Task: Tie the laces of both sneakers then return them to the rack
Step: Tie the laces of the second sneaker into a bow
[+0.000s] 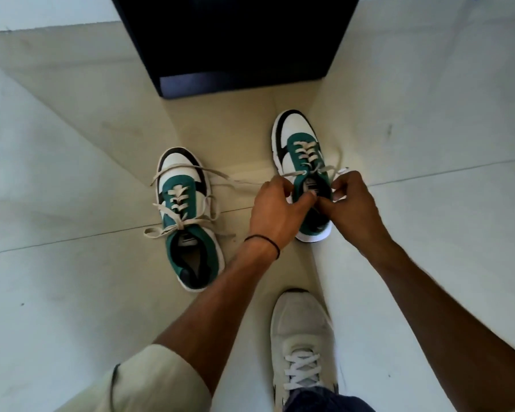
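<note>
Right sneaker [302, 162]: green, white and black, standing on the tiled floor [72, 179], toe pointing away from the person, heel towards them; both hands are over its tongue and collar.
Left sneaker [188, 221]: same colours, on the floor to the left of the other and nearer the person, well apart from it, toe also pointing away.
Laces of the left sneaker [173, 227]: undone, the beige ends sprawled across the toe and out on both sides onto the floor.
Laces of the right sneaker [305, 153]: crossed through the eyelets, with the loose ends running back to the hands; one strand [244, 181] trails left along the floor towards the other shoe.
Left hand [275, 212]: grip narrow, thumb and fingers pinched on a lace end at the top of the right sneaker; a thin dark band circles the wrist.
Right hand [354, 203]: grip narrow too, fingers curled and pinching a lace end just beside the left hand; the fingertips nearly meet.
Dark box-like unit [235, 40]: stands on the floor beyond the two sneakers; whether it is the rack cannot be told.
Person's own shoe [302, 343]: pale, laced, on the floor nearest the camera, below the right sneaker.
</note>
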